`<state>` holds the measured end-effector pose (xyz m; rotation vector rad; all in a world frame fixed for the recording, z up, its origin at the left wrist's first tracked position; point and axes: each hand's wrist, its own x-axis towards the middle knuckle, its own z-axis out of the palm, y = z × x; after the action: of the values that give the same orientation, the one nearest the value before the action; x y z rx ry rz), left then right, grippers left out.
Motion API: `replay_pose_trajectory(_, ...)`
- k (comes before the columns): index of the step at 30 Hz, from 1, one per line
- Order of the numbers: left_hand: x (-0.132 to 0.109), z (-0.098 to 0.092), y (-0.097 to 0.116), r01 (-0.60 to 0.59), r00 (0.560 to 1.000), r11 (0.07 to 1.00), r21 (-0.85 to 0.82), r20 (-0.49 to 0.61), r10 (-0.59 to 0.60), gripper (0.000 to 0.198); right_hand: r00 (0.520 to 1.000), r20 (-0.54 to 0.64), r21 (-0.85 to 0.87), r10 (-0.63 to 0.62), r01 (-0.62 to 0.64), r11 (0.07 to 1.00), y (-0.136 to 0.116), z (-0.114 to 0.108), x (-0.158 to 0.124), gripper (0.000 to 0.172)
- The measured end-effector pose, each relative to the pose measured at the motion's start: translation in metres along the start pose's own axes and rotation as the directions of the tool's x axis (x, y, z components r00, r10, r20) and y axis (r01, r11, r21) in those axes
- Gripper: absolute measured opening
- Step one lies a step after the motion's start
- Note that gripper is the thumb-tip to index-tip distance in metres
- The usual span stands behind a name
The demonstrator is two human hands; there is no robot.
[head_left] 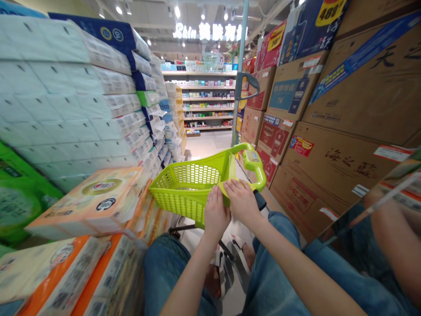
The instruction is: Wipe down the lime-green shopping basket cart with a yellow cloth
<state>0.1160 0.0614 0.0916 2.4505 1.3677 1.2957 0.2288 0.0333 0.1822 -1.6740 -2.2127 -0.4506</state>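
Ceiling spotlights (177,12) and a glaring white sign (204,31) brighten the scene, while wide-angle distortion stretches cartons (358,105) at right and blur softens the lower corners.

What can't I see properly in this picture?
All in the head view:
- Palms of the left hand and right hand: hidden by the backs of the hands.
- Part of the green basket's floor: hidden by its near side.
- Green package: cut off by the left edge.
- Names on the shelf goods: too small.
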Motion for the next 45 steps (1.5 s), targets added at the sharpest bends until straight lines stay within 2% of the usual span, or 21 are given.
replay_pose_trajectory(2, -0.001, -0.003, 0.004, -0.002, 1.0, 1.0, 0.015, 0.004, 0.002, 0.083, 0.999, -0.01, 0.065, -0.04, 0.041, 0.997, 0.018, -0.011, -0.014, 0.047)
replay_pose_trajectory(6, -0.004, -0.006, 0.014, -0.004, 1.0, 0.999, 0.038, 0.026, 0.003, 0.085, 0.996, -0.084, 0.113, 0.036, -0.027, 0.993, 0.063, -0.03, -0.044, 0.057)
replay_pose_trajectory(8, -0.005, -0.006, 0.019, 0.004, 1.0, 0.999, 0.037, 0.027, -0.005, 0.085, 0.986, -0.149, 0.139, 0.072, -0.051, 0.989, 0.079, -0.029, -0.053, 0.058)
replay_pose_trajectory(10, -0.007, -0.005, 0.024, 0.011, 1.0, 1.0, 0.024, 0.018, -0.012, 0.085, 0.971, -0.212, 0.163, 0.11, -0.076, 0.984, 0.084, -0.024, -0.059, 0.058)
replay_pose_trajectory(13, -0.009, -0.004, 0.028, 0.019, 1.0, 1.0, -0.006, -0.001, -0.019, 0.086, 0.948, -0.261, 0.122, 0.185, -0.158, 0.98, 0.067, -0.015, -0.06, 0.058)
replay_pose_trajectory(16, -0.01, -0.004, 0.028, 0.02, 1.0, 1.0, -0.018, -0.003, -0.02, 0.086, 0.948, -0.221, 0.038, 0.231, -0.229, 0.973, 0.034, -0.009, -0.05, 0.055)
replay_pose_trajectory(20, -0.011, -0.001, 0.025, 0.004, 1.0, 0.999, 0.036, 0.017, -0.005, 0.08, 0.977, -0.095, 0.017, 0.191, -0.19, 0.982, -0.006, -0.001, -0.022, 0.044)
replay_pose_trajectory(23, -0.014, 0.0, 0.025, 0.002, 1.0, 0.994, 0.105, 0.02, -0.004, 0.074, 0.988, -0.02, 0.049, 0.151, -0.15, 0.987, -0.014, 0.0, -0.009, 0.039)
replay_pose_trajectory(26, -0.017, -0.004, 0.026, 0.006, 0.999, 0.992, 0.126, 0.036, -0.011, 0.076, 0.999, 0.021, 0.123, 0.05, -0.052, 0.991, 0.002, -0.01, -0.015, 0.043)
replay_pose_trajectory(29, -0.018, -0.01, 0.028, 0.01, 0.998, 0.994, 0.108, 0.055, -0.016, 0.08, 1.0, -0.01, 0.156, -0.022, 0.024, 0.987, 0.035, -0.027, -0.036, 0.049)
replay_pose_trajectory(32, -0.017, -0.013, 0.029, 0.016, 0.998, 0.996, 0.087, 0.061, -0.022, 0.08, 0.996, -0.074, 0.117, 0.046, -0.037, 0.992, 0.07, -0.041, -0.056, 0.05)
replay_pose_trajectory(35, -0.016, -0.013, 0.03, 0.023, 0.998, 0.997, 0.078, 0.049, -0.027, 0.079, 0.985, -0.114, 0.072, 0.132, -0.125, 0.99, 0.081, -0.045, -0.066, 0.052)
replay_pose_trajectory(37, -0.016, -0.013, 0.03, 0.021, 0.999, 0.998, 0.067, 0.037, -0.023, 0.079, 0.973, -0.139, 0.022, 0.184, -0.183, 0.983, 0.067, -0.039, -0.066, 0.053)
replay_pose_trajectory(40, -0.018, -0.011, 0.029, 0.01, 1.0, 0.998, 0.056, 0.027, -0.012, 0.079, 0.965, -0.134, -0.045, 0.227, -0.234, 0.971, 0.025, -0.022, -0.052, 0.051)
replay_pose_trajectory(43, -0.02, -0.007, 0.026, 0.01, 1.0, 0.996, 0.089, 0.01, -0.011, 0.072, 0.981, -0.051, -0.033, 0.189, -0.191, 0.981, -0.016, -0.006, -0.03, 0.046)
replay_pose_trajectory(45, -0.021, -0.005, 0.023, 0.011, 1.0, 0.994, 0.112, -0.003, -0.011, 0.067, 0.988, -0.009, 0.003, 0.157, -0.157, 0.988, -0.026, -0.003, -0.019, 0.043)
